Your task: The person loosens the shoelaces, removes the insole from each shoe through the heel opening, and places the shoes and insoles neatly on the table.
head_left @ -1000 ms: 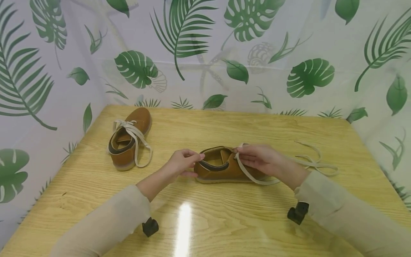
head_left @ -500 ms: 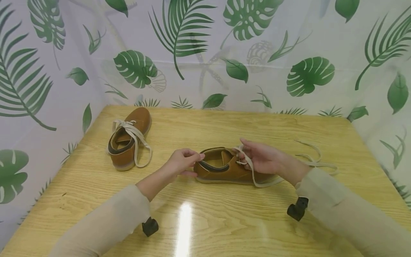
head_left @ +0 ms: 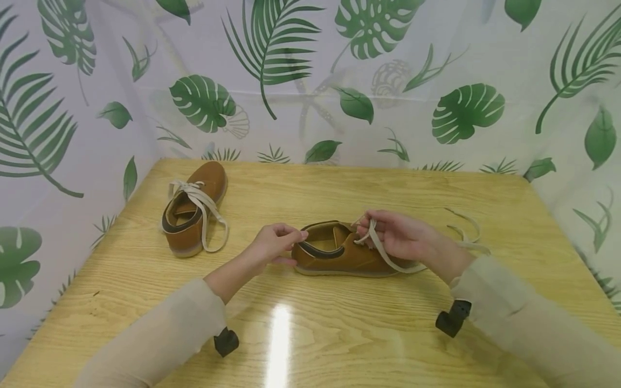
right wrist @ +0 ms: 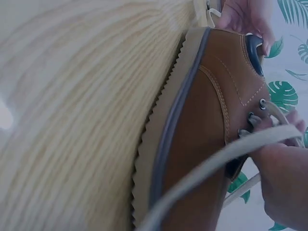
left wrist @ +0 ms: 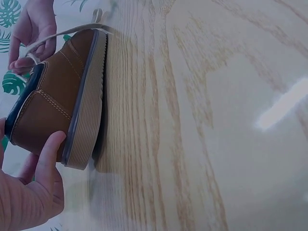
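A brown shoe (head_left: 325, 265) with a dark collar lies on the wooden table, toe to the right. At its heel, my left hand (head_left: 274, 247) pinches the collar between thumb and fingers; in the left wrist view a finger also presses the heel's side (left wrist: 50, 115). Over the eyelets, my right hand (head_left: 405, 237) holds the pale flat shoelace (head_left: 380, 249) with curled fingers. A strand of that lace hangs down in front of the shoe's side. The toe is partly covered by my right hand. In the right wrist view, lace runs through metal eyelets (right wrist: 251, 118).
A second brown shoe (head_left: 209, 175) stands at the back left, its pale laces (head_left: 206, 202) draped over the side. Behind my right wrist, loose lace ends (head_left: 468, 229) lie on the table (head_left: 310, 334). A leaf-printed cloth (head_left: 301, 124) borders the table's back and sides.
My right hand has opened its fingers and closed again on the lace near the eyelets. The loose lace at the right has been drawn leftward. My left hand keeps its place at the heel.
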`<state>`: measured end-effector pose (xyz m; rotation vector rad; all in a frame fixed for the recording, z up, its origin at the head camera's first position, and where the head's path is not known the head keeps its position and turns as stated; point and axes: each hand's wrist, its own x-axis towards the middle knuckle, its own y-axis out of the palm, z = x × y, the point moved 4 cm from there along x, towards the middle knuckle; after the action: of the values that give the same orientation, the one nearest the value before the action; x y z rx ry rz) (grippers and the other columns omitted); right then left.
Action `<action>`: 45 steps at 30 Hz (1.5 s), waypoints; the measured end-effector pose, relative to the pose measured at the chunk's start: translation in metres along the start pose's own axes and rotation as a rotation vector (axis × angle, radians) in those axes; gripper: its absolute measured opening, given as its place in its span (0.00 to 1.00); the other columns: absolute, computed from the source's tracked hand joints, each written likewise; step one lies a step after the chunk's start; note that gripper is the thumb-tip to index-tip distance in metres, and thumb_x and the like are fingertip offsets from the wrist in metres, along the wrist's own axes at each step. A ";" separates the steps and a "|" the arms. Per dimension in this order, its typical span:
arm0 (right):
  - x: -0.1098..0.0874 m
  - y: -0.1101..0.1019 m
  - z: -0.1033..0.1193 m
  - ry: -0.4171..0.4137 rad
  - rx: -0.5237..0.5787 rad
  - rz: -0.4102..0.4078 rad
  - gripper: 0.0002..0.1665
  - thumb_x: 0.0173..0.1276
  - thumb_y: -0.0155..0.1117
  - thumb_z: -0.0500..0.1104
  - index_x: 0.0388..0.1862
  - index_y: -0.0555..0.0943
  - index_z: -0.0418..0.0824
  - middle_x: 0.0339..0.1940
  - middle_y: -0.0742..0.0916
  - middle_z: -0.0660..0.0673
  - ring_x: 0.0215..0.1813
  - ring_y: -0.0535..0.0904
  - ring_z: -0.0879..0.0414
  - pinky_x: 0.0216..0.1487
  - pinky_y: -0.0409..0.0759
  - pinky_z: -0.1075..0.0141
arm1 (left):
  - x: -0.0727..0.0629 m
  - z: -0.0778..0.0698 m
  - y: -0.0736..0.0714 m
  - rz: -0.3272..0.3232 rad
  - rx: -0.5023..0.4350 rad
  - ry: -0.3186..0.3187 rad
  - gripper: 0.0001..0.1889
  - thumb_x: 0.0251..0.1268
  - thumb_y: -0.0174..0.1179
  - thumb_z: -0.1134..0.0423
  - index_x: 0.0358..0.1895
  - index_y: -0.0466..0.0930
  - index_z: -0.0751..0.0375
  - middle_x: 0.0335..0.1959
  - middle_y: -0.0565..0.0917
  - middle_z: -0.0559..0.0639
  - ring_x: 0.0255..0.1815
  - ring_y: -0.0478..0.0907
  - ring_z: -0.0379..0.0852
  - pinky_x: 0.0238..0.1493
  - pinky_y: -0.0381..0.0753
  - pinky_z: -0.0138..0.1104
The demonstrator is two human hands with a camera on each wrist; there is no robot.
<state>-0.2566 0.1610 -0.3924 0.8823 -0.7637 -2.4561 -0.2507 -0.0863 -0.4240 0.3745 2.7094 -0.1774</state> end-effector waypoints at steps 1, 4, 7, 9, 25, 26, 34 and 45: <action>0.000 -0.001 0.000 -0.015 0.040 0.010 0.18 0.77 0.45 0.45 0.36 0.79 0.37 0.35 0.86 0.43 0.39 0.83 0.56 0.42 0.83 0.69 | 0.000 0.000 0.000 0.001 0.001 -0.001 0.15 0.63 0.62 0.58 0.47 0.76 0.64 0.59 0.72 0.55 0.62 0.68 0.61 0.40 0.87 0.37; 0.000 -0.001 -0.002 -0.055 0.168 0.043 0.19 0.76 0.47 0.48 0.44 0.79 0.34 0.42 0.86 0.42 0.44 0.83 0.54 0.45 0.83 0.68 | 0.001 0.000 0.001 0.003 0.004 0.000 0.15 0.63 0.61 0.58 0.46 0.76 0.64 0.59 0.73 0.55 0.62 0.68 0.61 0.40 0.87 0.37; 0.000 0.001 -0.006 -0.083 0.224 0.096 0.30 0.75 0.46 0.55 0.63 0.69 0.34 0.49 0.84 0.41 0.48 0.81 0.53 0.49 0.82 0.65 | 0.001 0.000 0.000 0.002 0.005 0.001 0.15 0.63 0.61 0.58 0.46 0.76 0.64 0.59 0.73 0.55 0.62 0.68 0.61 0.40 0.87 0.37; 0.001 0.003 -0.008 -0.094 0.217 0.134 0.38 0.74 0.43 0.59 0.72 0.56 0.37 0.53 0.83 0.41 0.50 0.80 0.54 0.50 0.81 0.65 | 0.001 0.000 0.000 0.002 0.002 0.003 0.15 0.63 0.61 0.58 0.47 0.76 0.64 0.59 0.73 0.55 0.62 0.68 0.61 0.40 0.87 0.37; -0.001 0.005 -0.013 -0.156 0.510 0.273 0.53 0.63 0.49 0.70 0.77 0.46 0.46 0.73 0.66 0.46 0.73 0.60 0.56 0.73 0.60 0.67 | -0.001 -0.001 0.000 0.001 -0.005 0.002 0.15 0.62 0.61 0.58 0.47 0.75 0.65 0.60 0.70 0.56 0.62 0.67 0.62 0.40 0.87 0.38; -0.002 0.005 -0.014 -0.148 0.517 0.267 0.51 0.63 0.49 0.70 0.76 0.50 0.45 0.71 0.69 0.45 0.71 0.64 0.55 0.71 0.64 0.67 | -0.001 -0.002 0.001 0.003 -0.005 0.002 0.15 0.62 0.61 0.59 0.47 0.75 0.65 0.60 0.70 0.56 0.62 0.67 0.62 0.40 0.87 0.38; 0.002 0.012 -0.016 -0.075 0.204 0.156 0.27 0.75 0.45 0.56 0.55 0.75 0.36 0.54 0.83 0.42 0.56 0.79 0.52 0.59 0.78 0.65 | 0.002 -0.002 0.002 -0.005 0.012 0.008 0.15 0.62 0.62 0.60 0.47 0.75 0.65 0.58 0.72 0.56 0.63 0.67 0.62 0.40 0.87 0.38; 0.005 0.013 -0.019 -0.145 0.374 0.285 0.44 0.69 0.46 0.65 0.77 0.48 0.48 0.77 0.57 0.52 0.74 0.57 0.55 0.73 0.62 0.61 | 0.003 -0.002 0.001 -0.004 0.020 0.003 0.16 0.62 0.62 0.59 0.48 0.75 0.65 0.59 0.71 0.56 0.63 0.67 0.63 0.40 0.87 0.39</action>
<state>-0.2450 0.1414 -0.3987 0.6655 -1.3341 -2.1763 -0.2539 -0.0844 -0.4237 0.3749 2.7138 -0.2048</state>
